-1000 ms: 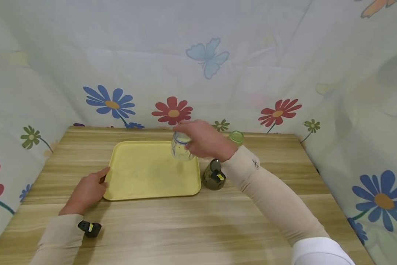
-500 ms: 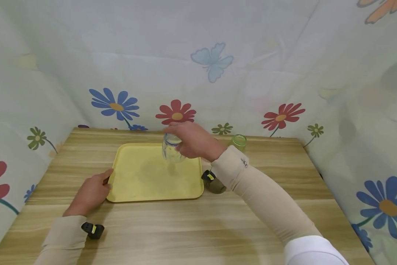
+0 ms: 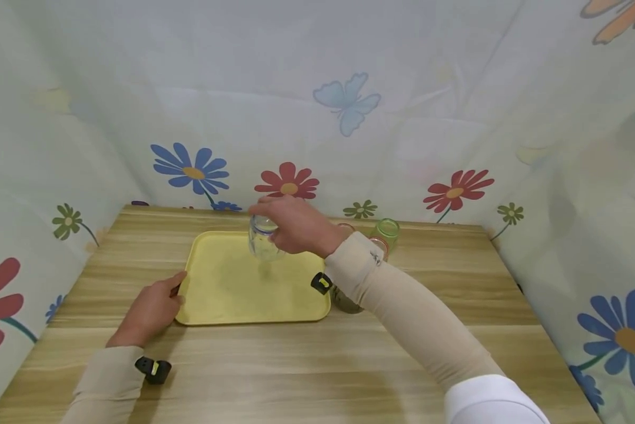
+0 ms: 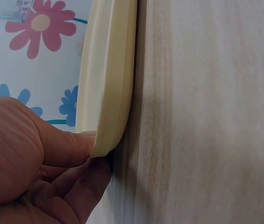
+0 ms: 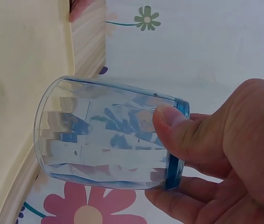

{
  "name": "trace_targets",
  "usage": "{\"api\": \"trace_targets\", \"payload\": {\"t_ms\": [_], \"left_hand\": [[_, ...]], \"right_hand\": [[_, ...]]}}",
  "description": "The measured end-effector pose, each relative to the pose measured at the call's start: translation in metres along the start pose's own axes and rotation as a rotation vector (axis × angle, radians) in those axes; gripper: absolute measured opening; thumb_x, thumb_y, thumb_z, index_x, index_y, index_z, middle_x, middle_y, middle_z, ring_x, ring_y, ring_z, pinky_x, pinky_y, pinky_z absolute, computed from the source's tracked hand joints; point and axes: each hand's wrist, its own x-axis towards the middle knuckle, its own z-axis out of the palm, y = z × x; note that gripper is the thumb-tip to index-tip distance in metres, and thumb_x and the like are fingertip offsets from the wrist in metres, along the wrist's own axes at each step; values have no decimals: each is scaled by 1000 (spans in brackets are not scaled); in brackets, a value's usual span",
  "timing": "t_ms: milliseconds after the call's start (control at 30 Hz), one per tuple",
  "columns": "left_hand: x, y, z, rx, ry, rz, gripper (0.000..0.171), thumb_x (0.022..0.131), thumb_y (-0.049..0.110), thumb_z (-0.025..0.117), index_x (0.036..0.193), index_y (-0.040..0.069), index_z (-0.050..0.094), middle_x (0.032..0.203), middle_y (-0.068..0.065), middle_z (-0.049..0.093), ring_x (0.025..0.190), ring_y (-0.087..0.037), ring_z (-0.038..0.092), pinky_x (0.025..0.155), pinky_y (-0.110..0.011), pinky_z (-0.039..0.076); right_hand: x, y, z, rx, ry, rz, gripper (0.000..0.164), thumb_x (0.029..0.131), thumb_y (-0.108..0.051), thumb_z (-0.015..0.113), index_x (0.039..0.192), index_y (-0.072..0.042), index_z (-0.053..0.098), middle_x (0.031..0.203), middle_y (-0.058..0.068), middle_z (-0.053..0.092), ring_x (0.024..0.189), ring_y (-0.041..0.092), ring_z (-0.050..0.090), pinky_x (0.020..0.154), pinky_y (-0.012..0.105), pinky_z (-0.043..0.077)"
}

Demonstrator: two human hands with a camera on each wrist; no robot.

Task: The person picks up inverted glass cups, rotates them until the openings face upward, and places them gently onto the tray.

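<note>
A clear, bluish drinking glass [image 3: 264, 242] is upside down over the back middle of the yellow tray [image 3: 243, 303]. My right hand [image 3: 302, 227] grips it from above. In the right wrist view, thumb and fingers pinch the thick blue base of the glass [image 5: 108, 135], and its rim faces the tray. At the tray's left edge, my left hand [image 3: 149, 307] holds on. The left wrist view shows the left thumb on the upper side of the tray edge [image 4: 115, 84] and fingers beneath.
A green glass [image 3: 388, 231] stands at the back right of the wooden table [image 3: 275, 371]. Reddish-rimmed glasses [image 3: 379, 244] show partly behind the right arm. A dark glass [image 3: 346, 301] sits by the tray's right side, mostly covered by the sleeve. Flowered cloth [image 3: 243, 118] closes off the back.
My right hand has carried the upside-down glass leftward over the tray. The left hand keeps its hold on the tray edge. The head view has shifted slightly.
</note>
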Motion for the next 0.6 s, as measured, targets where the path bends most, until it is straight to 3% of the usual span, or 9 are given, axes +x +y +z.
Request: {"api": "trace_targets", "payload": {"t_ms": [300, 467, 600], "left_hand": [[-1, 1, -1, 4, -4, -10, 58, 100, 3, 56, 153, -10, 40, 140, -40, 55, 128, -55, 58, 97, -62, 53], [-2, 1, -1, 1, -9, -10, 57, 100, 4, 55, 154, -10, 40, 140, -39, 56, 128, -54, 59, 95, -60, 54], [-3, -1, 0, 1, -9, -1, 57, 101, 5, 54, 154, -10, 40, 140, -39, 57, 126, -54, 60, 93, -60, 55]], "right_hand": [[14, -12, 4, -26, 3, -21, 56, 93, -2, 65, 147, -16, 61, 141, 3, 65, 117, 20, 69, 97, 30, 60], [20, -18, 6, 10, -7, -31, 57, 93, 1, 60, 148, -16, 60, 140, 3, 65, 108, 18, 70, 84, 26, 61], [25, -20, 8, 28, -4, -38, 58, 93, 1, 59, 148, -16, 60, 139, 2, 65, 113, 19, 70, 86, 26, 61]]}}
